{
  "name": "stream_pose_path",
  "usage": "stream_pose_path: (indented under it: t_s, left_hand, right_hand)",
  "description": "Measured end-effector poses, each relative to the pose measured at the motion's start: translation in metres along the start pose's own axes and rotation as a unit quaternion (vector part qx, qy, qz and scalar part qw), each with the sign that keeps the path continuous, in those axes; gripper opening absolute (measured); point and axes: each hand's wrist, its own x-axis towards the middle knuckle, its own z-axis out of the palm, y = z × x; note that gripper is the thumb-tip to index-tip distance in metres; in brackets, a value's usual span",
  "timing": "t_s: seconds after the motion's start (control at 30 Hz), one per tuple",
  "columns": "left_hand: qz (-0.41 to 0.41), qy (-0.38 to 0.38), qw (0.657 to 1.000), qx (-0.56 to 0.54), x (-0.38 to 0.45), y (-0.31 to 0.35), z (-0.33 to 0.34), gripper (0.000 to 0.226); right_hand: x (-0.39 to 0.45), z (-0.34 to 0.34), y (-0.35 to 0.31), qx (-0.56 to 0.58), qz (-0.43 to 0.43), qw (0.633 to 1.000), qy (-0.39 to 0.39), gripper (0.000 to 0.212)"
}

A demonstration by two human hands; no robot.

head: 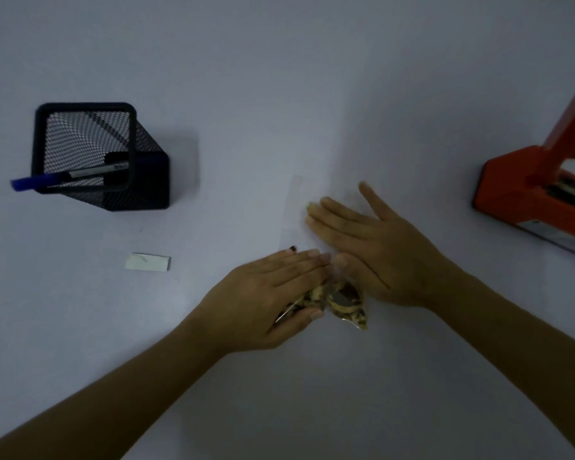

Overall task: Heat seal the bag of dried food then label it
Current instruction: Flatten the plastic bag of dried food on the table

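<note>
**Q:** While you scan from the left, what do you meet first?

**A:** A black mesh pen holder [100,157] stands on the white table [279,78], with a blue-capped pen [68,177] leaning in it, cap out over the rim. Nearer you and to its right lies a small white label [147,261], flat on the table and apart from both hands.

**Q:** Where is the bag, and how do your hands lie on it?

**A:** The clear bag of dried food [339,302] lies flat at centre. Its filled end points toward you; its empty clear end runs away from you under your right hand. Your left hand [266,293] rests on the filled end, fingers straight and close together, thumb lying along the near side of the contents. Your right hand [369,247] lies palm down on the clear part, fingers straight and slightly spread, pressing the film to the table. Neither hand curls round the bag.

**Q:** And at the far right?

**A:** An orange heat sealer [528,194] sits at the frame edge, its arm raised, well apart from the bag.
</note>
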Motion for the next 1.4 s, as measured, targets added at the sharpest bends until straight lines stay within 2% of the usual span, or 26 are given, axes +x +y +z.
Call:
stream_pose_path:
  t_s: [0.17, 0.37, 0.47, 0.57, 0.73, 0.83, 0.93, 1.07, 1.17, 1.33, 1.4]
  left_hand:
    - [-0.004, 0.02, 1.0, -0.008, -0.004, -0.001, 0.0, 0.05]
    - [0.028, 0.017, 0.999, -0.003, -0.002, 0.0, 0.001, 0.048]
    - [0.026, 0.019, 0.999, -0.004, -0.002, 0.0, 0.0, 0.047]
    - [0.028, 0.024, 0.999, -0.009, -0.004, 0.0, 0.0, 0.046]
    - [0.017, 0.032, 0.999, -0.009, -0.004, 0.002, 0.001, 0.047]
    - [0.009, 0.036, 0.999, 0.0, -0.002, 0.002, 0.001, 0.048]
    - [-0.001, 0.039, 0.999, 0.012, -0.002, 0.002, 0.0, 0.048]
    - [-0.001, 0.037, 0.999, 0.016, -0.003, 0.003, 0.002, 0.049]
    - [-0.001, 0.038, 0.999, 0.016, -0.004, 0.004, 0.003, 0.05]
    - [-0.006, 0.038, 0.999, 0.022, -0.002, 0.003, 0.001, 0.049]
    - [-0.006, 0.036, 0.999, 0.023, -0.002, 0.002, 0.001, 0.049]
  right_hand:
    - [0.026, 0.001, 0.025, -0.037, -0.02, 0.998, -0.045, 0.054]
    - [0.043, -0.006, 0.042, -0.01, 0.09, 0.996, -0.009, 0.064]
    - [0.04, 0.001, 0.015, -0.027, 0.015, 0.999, -0.008, 0.059]
    - [0.034, 0.006, 0.0, -0.03, -0.047, 0.998, -0.043, 0.055]
    - [0.04, 0.0, 0.03, -0.063, 0.019, 0.997, -0.035, 0.055]
    - [0.034, -0.007, 0.031, -0.026, 0.058, 0.998, -0.01, 0.058]
    - [0.01, -0.008, 0.016, -0.012, 0.024, 1.0, 0.006, 0.057]
    - [-0.018, 0.007, 0.011, -0.043, -0.018, 0.997, -0.057, 0.055]
    - [-0.017, 0.006, 0.03, -0.078, -0.004, 0.994, -0.08, 0.054]
    - [-0.018, -0.007, 0.05, -0.073, 0.087, 0.992, -0.06, 0.057]
    - [-0.023, -0.007, 0.037, -0.067, 0.061, 0.995, -0.044, 0.058]
